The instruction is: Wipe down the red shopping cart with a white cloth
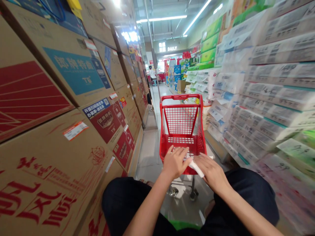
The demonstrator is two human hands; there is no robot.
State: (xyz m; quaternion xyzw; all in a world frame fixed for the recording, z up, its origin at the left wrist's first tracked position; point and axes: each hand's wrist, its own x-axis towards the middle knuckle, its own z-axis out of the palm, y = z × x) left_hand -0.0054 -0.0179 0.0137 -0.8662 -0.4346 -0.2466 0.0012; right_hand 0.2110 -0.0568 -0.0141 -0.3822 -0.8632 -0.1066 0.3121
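Observation:
A small red shopping cart with a mesh back panel stands directly in front of my knees. My left hand is palm down over its near edge, fingers stretched out and slightly apart, thumb tip close to a white tissue-like piece. Beside it, my right hand holds this white piece, which pokes out along the thumb side and past the fingers. The hands nearly meet above the basket. Both palms are hidden.
Stacked cardboard cartons form a wall on the left. Wrapped paper packs are piled high on the right. A tiled aisle runs ahead, with an open brown box at its right side. My dark-clothed knees flank the cart.

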